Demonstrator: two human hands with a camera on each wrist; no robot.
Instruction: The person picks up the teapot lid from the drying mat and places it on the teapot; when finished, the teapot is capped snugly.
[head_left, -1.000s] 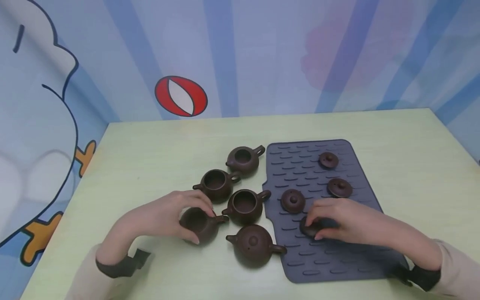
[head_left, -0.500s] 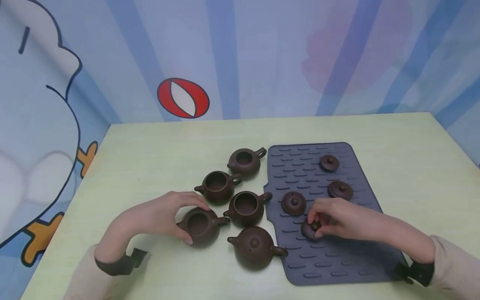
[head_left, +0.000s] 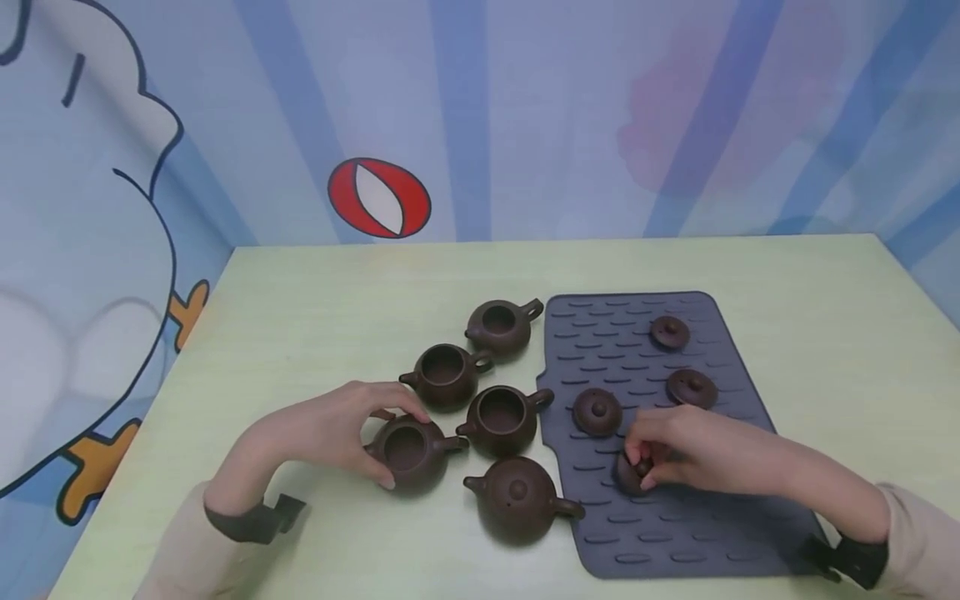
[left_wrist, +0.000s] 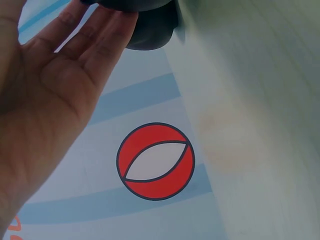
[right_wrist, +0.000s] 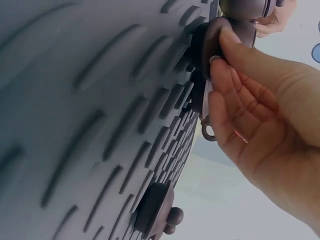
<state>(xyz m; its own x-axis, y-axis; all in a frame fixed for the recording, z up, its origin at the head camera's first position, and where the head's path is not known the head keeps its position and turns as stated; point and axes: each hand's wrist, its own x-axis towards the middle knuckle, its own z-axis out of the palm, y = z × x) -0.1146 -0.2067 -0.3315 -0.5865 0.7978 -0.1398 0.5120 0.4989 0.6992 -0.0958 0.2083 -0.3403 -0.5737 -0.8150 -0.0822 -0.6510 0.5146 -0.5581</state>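
Observation:
The left hand (head_left: pixel 337 437) holds a lidless dark brown teapot (head_left: pixel 411 463) between thumb and fingers, its handle pointing right. Part of that pot shows at the top of the left wrist view, with the hand's fingers (left_wrist: pixel 107 37) against it. On the grey mat (head_left: pixel 690 525), the right hand (head_left: pixel 697 450) pinches a small dark lid (head_left: pixel 627 477) by its knob. The right wrist view shows this lid (right_wrist: pixel 212 45) tilted in perspective, thumb and fingertips of the right hand (right_wrist: pixel 270 105) on it. Whether it touches the mat is hard to tell.
Three lidless teapots (head_left: pixel 443 379) (head_left: pixel 501 327) (head_left: pixel 502 419) stand left of the mat, and a lidded teapot (head_left: pixel 517 498) stands nearest the front. Three other lids (head_left: pixel 597 412) (head_left: pixel 669 332) (head_left: pixel 692 388) lie on the mat. A patterned wall rises behind the table.
The head view has shifted slightly, so everything appears a little further right and lower. The left fingers have changed position slightly on the pot, while the right fingers have closed around the lid's knob.

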